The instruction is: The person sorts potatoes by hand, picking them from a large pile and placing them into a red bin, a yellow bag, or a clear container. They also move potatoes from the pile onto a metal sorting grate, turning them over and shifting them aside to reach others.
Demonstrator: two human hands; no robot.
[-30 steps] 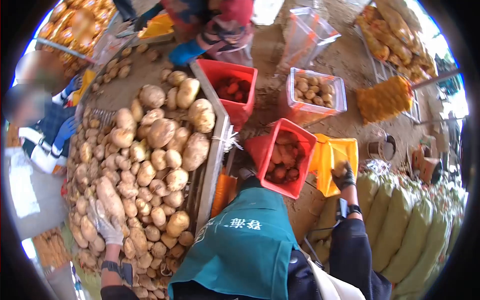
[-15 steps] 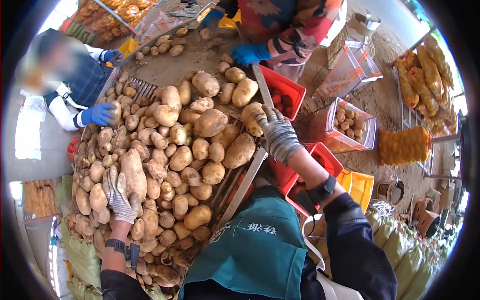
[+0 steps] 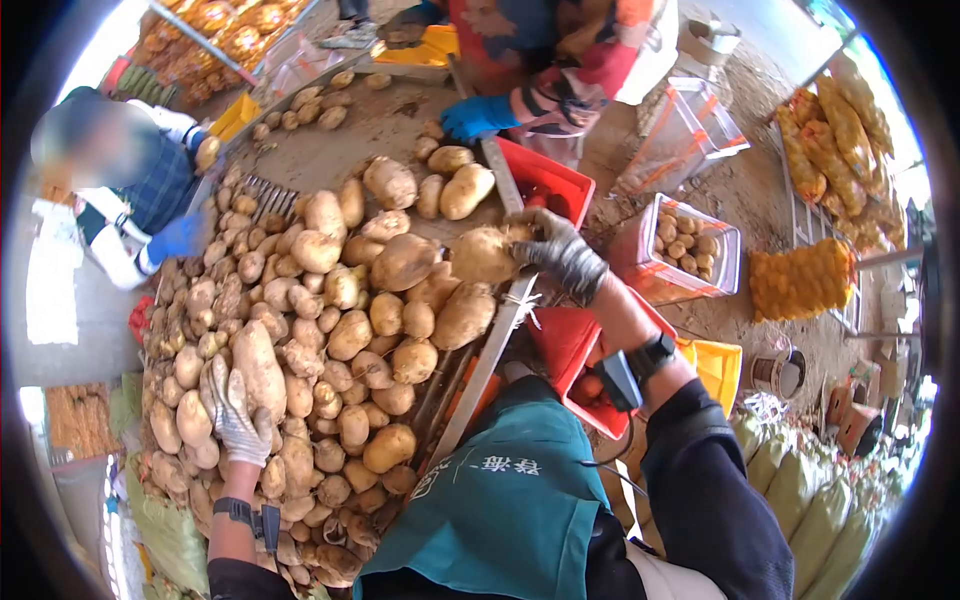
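Note:
Potatoes of many sizes cover the sorting table. My left hand, in a striped glove, lies with fingers spread on the pile, against a long potato. At the table's metal edge, my right hand, also gloved, has its fingers round the right end of a large potato. Other big potatoes lie just left of and below that one.
A co-worker in blue gloves is at the left; another, with a blue glove, stands across the table. Red crates, a yellow crate and a potato-filled basket stand right. Filled sacks lie lower right.
My right hand has turned and closed on the large potato, which has shifted slightly left and down. The left co-worker's hands have moved. My left hand remains on the pile.

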